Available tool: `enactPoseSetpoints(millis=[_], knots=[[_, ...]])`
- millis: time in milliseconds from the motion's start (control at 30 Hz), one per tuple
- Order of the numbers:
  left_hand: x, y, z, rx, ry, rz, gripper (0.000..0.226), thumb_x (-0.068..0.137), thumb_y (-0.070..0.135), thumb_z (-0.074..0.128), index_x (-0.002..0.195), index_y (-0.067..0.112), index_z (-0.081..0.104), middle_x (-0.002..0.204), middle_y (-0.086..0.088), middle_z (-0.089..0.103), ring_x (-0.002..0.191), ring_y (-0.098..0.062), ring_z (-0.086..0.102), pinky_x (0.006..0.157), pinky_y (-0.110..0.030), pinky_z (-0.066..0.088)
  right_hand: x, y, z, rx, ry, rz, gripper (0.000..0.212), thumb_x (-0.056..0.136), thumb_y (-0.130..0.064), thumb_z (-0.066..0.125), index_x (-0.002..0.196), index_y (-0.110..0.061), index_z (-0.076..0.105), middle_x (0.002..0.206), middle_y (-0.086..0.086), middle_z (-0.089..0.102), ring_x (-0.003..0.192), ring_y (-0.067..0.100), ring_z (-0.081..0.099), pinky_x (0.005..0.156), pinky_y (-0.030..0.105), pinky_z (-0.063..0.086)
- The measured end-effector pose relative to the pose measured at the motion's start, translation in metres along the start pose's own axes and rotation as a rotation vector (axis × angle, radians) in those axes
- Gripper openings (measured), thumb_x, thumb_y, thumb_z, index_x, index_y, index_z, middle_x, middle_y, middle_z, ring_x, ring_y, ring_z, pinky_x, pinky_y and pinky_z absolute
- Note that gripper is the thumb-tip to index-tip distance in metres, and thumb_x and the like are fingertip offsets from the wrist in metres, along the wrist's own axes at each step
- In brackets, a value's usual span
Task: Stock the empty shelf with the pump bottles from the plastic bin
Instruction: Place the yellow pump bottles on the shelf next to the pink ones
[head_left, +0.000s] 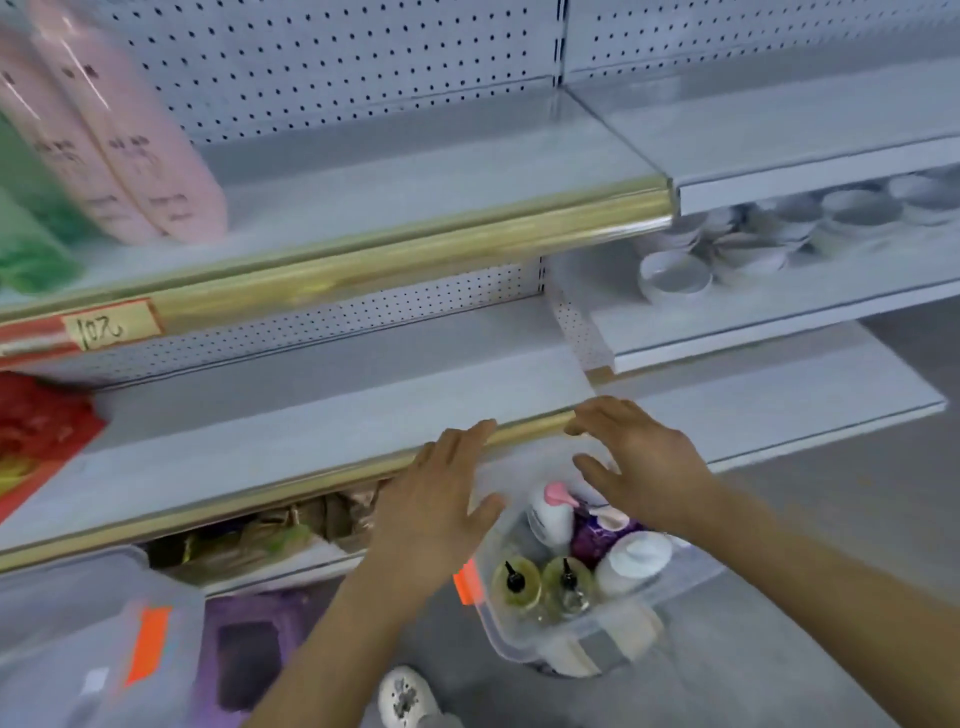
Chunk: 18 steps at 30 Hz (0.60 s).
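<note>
From the head camera, I see two bare hands held out over a clear plastic bin (524, 631) that sits on the floor, low in front of the shelves. The left hand (434, 499) is flat and open, with fingers spread, and it holds nothing. The right hand (641, 467) is open too, its fingers bent a little like a claw, and it holds nothing either. Both hands hang above the bin, and I cannot tell if they touch its rim.

Inside the bin stand the pump bottles. There are two yellow-green bottles (540, 584) with black pumps near the front. Behind them is a white bottle with a pink pump (551, 512), a purple bottle (597, 538) and a white bottle (631, 561). They stand close together.

The empty shelf (311, 415) is the wide grey one with a gold edge, just above the bin. Nothing from the bin is on it yet, so I think the job is only starting.

The step now looks like reaching in for a bottle. To do it well, I would bring one hand down on one bottle, hold it round the fat body and not by the thin pump, and lift it straight up so the others do not tip over. The picture is a bit blurry, so small things are hard to see.
</note>
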<state>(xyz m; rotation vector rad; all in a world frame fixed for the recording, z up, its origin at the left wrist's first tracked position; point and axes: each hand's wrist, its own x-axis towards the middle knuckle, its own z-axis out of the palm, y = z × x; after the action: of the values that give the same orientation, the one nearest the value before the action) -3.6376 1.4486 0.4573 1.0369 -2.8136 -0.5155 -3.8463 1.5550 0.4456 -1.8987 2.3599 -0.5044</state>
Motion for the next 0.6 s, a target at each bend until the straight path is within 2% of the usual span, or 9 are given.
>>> enactPoseSetpoints(millis=[100, 233, 367, 500, 600], knots=[[-0.004, 0.005, 0.037, -0.03, -0.129, -0.063, 0.068, 0.093, 0.046, 0.051, 0.152, 0.038, 0.017, 0.149, 0.012, 0.033, 0.127, -0.013, 0.046, 0.089, -0.029, 0.043, -0.023, 0.025, 0.026, 0.037, -0.153, 0.079, 0.027, 0.092, -0.031, 0.055, 0.118, -0.027, 0.059, 0.124, -0.013, 0.055, 0.114, 0.01, 0.052, 0.072, 0.023, 0.037], [0.002, 0.003, 0.076, -0.045, -0.297, -0.111, 0.064, 0.096, 0.045, 0.049, 0.151, 0.034, 0.018, 0.148, 0.007, 0.036, 0.13, -0.018, 0.043, 0.096, -0.031, 0.041, -0.041, 0.043, 0.056, 0.109, -0.285, 0.144, 0.024, 0.092, -0.027, 0.054, 0.114, -0.023, 0.062, 0.115, -0.005, 0.064, 0.106, 0.018, 0.06, 0.077, 0.034, 0.05], [0.01, -0.004, 0.116, -0.072, -0.411, -0.147, 0.062, 0.096, 0.042, 0.05, 0.149, 0.032, 0.021, 0.141, 0.005, 0.042, 0.122, -0.017, 0.05, 0.094, -0.033, 0.043, -0.053, 0.058, 0.097, 0.129, -0.349, 0.216, 0.029, 0.088, -0.033, 0.046, 0.108, -0.021, 0.062, 0.105, -0.002, 0.067, 0.097, 0.021, 0.064, 0.074, 0.039, 0.053], [0.02, -0.023, 0.156, 0.032, -0.514, -0.106, 0.059, 0.096, 0.04, 0.049, 0.148, 0.027, 0.025, 0.139, 0.002, 0.045, 0.121, -0.021, 0.051, 0.097, -0.035, 0.043, -0.055, 0.067, 0.135, 0.118, -0.484, 0.22, 0.02, 0.093, -0.029, 0.047, 0.106, -0.019, 0.06, 0.104, -0.002, 0.065, 0.096, 0.02, 0.061, 0.075, 0.038, 0.05], [0.025, -0.04, 0.189, 0.134, -0.595, -0.054, 0.054, 0.096, 0.036, 0.05, 0.145, 0.023, 0.03, 0.137, -0.001, 0.046, 0.123, -0.023, 0.049, 0.099, -0.037, 0.042, -0.055, 0.061, 0.167, 0.101, -0.571, 0.204, 0.018, 0.097, -0.028, 0.044, 0.107, -0.019, 0.056, 0.107, 0.0, 0.062, 0.099, 0.02, 0.061, 0.071, 0.03, 0.045]])
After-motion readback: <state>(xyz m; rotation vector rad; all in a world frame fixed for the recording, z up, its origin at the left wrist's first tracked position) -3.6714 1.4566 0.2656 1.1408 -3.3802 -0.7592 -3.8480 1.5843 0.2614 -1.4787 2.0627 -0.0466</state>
